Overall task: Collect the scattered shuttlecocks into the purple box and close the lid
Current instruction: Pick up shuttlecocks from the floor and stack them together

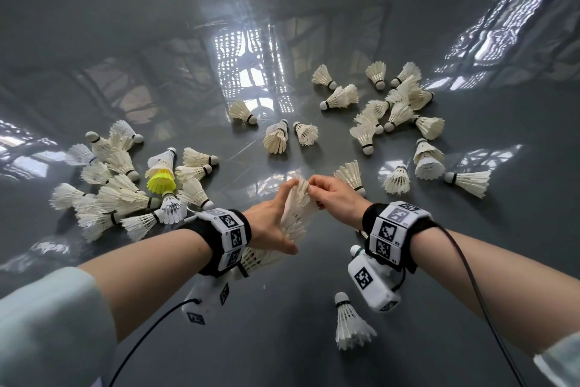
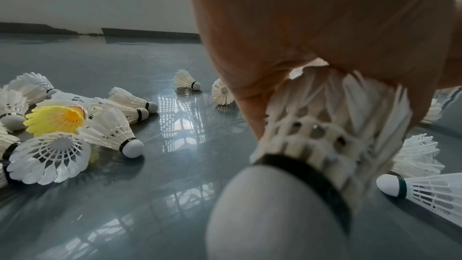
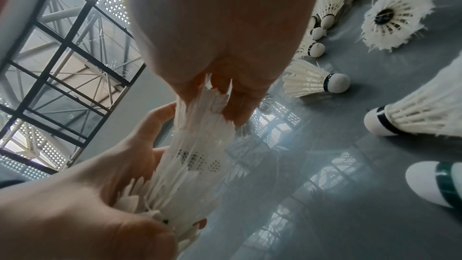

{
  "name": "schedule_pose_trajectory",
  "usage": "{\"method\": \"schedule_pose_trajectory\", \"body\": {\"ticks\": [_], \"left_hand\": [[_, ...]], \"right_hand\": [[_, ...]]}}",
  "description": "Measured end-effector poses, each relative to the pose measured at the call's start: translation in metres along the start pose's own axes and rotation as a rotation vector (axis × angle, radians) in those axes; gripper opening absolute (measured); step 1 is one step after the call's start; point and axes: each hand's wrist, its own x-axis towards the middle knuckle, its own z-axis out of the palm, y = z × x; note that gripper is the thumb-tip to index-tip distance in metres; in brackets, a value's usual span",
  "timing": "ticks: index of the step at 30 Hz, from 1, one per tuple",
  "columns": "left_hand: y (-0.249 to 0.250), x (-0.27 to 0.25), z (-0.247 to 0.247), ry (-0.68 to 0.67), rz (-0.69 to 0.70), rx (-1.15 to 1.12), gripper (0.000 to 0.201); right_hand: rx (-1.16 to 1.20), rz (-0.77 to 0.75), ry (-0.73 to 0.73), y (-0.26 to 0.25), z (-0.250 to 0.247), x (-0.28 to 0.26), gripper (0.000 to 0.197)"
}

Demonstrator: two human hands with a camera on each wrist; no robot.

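At centre frame, a person's left hand cradles a nested stack of shuttlecocks, fingers curled loosely round it, while the right hand pinches the feathered rim of the top one, apparently seating it on the stack. Dozens more lie loose on the glossy grey floor, heaped at left around a yellow shuttlecock and at upper right. The purple box is not in view; gathering looks far from done, and the next reach calls for another loose shuttlecock.

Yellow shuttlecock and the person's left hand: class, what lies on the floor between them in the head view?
In the head view, white shuttlecocks of the left pile lie between the yellow shuttlecock and the left hand, then bare grey floor.
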Motion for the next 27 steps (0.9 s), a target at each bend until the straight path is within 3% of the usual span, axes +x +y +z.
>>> {"method": "schedule_pose_trajectory", "body": {"ticks": [3, 7, 10, 14, 20, 27], "left_hand": [[0.002, 0.001, -0.008, -0.023, 0.031, 0.024, 0.135], [0.0, 0.007, -0.018, -0.014, 0.025, 0.022, 0.128], [-0.001, 0.007, -0.018, -0.04, -0.032, 0.042, 0.126], [-0.004, 0.005, -0.016, -0.056, -0.133, 0.057, 0.13], [-0.008, 0.002, -0.014, 0.025, -0.101, 0.001, 0.134], [-0.014, -0.004, -0.005, 0.081, -0.083, -0.031, 0.136]], "right_hand": [[0.058, 0.011, -0.02, -0.004, 0.0, 0.001, 0.026], [0.092, 0.043, 0.003, -0.006, -0.002, 0.003, 0.024], [-0.018, 0.086, 0.113, -0.002, 0.002, -0.002, 0.007], [-0.303, 0.129, 0.239, 0.007, 0.003, -0.003, 0.027], [-0.809, 0.365, 0.248, 0.03, -0.032, -0.006, 0.043], [-0.9, 0.438, 0.132, 0.045, -0.042, 0.003, 0.057]]}}
